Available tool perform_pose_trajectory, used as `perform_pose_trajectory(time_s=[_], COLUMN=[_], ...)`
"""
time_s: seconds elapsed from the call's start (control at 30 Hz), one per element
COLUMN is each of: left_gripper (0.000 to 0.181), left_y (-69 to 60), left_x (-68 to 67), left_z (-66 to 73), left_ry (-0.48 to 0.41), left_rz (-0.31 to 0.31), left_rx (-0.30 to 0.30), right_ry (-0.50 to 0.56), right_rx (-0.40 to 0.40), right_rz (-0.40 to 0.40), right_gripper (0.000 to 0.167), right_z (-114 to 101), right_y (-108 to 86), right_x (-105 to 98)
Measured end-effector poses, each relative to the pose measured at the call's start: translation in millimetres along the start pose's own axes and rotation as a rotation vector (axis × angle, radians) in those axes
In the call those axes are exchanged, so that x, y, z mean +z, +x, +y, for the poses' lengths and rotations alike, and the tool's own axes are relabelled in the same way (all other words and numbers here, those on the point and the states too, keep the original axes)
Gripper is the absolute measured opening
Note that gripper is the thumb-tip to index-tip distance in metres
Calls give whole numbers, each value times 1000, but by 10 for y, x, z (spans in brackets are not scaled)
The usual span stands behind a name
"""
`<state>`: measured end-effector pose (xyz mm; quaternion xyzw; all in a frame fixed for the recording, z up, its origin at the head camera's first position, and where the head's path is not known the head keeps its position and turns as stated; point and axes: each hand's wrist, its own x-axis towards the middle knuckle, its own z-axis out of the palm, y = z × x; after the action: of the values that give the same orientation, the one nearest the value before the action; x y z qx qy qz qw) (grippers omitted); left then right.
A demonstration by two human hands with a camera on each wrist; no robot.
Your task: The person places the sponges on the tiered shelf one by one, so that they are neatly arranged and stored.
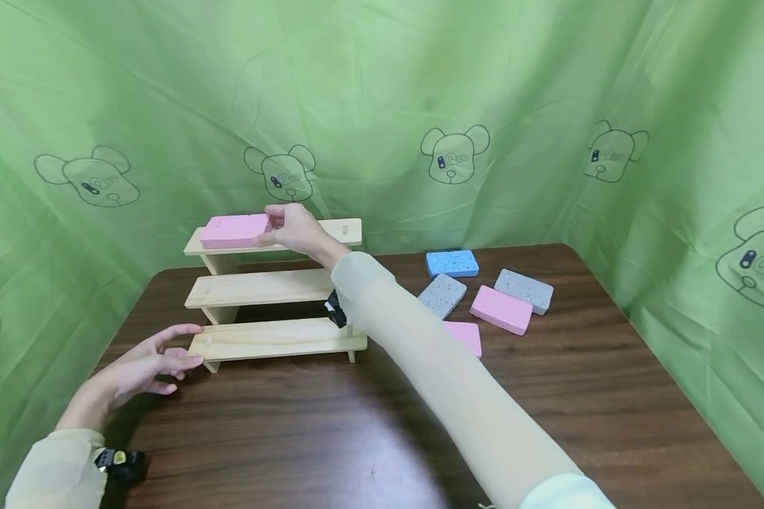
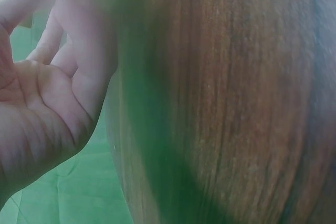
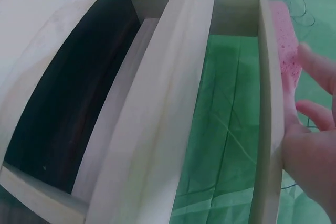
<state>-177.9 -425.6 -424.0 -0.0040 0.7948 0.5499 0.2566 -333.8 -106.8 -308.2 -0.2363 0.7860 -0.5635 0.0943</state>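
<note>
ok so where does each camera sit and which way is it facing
Head: on the head, facing forward and down at the wooden rack; left grip, right grip and sleeves show.
Left wrist: on that wrist, looking at the tabletop; left grip at the left edge.
Right wrist: on that wrist, looking over the rack; right grip at the right edge.
Shared: head and right wrist both show the rack and pink sponge.

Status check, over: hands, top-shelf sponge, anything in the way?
Right hand pinching pink sponge atop wooden rack. Left hand at left end of bottom tier. Right sleeve partly blocking view of another pink sponge.
</note>
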Motion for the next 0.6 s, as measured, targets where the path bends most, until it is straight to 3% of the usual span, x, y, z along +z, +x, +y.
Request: perform_pose_trajectory(time_s=[0.17,0.3,0.6], left_gripper=[55,55,56], left_y=[40,60,45], left_x=[2,-7,-26], left_z=[-3,11,32], left_ry=[-1,-1,20], left_rz=[3,13,22], left_rx=[-7,-14,-13], right_ry=[-7,-28,-329], right_rx=[6,-44,-117], right_rz=[-16,-61,-135], right_gripper=[70,73,85], right_z=[-31,-50,-158], right_y=[-107,-245,-813], right_x=[-100,-277,-872])
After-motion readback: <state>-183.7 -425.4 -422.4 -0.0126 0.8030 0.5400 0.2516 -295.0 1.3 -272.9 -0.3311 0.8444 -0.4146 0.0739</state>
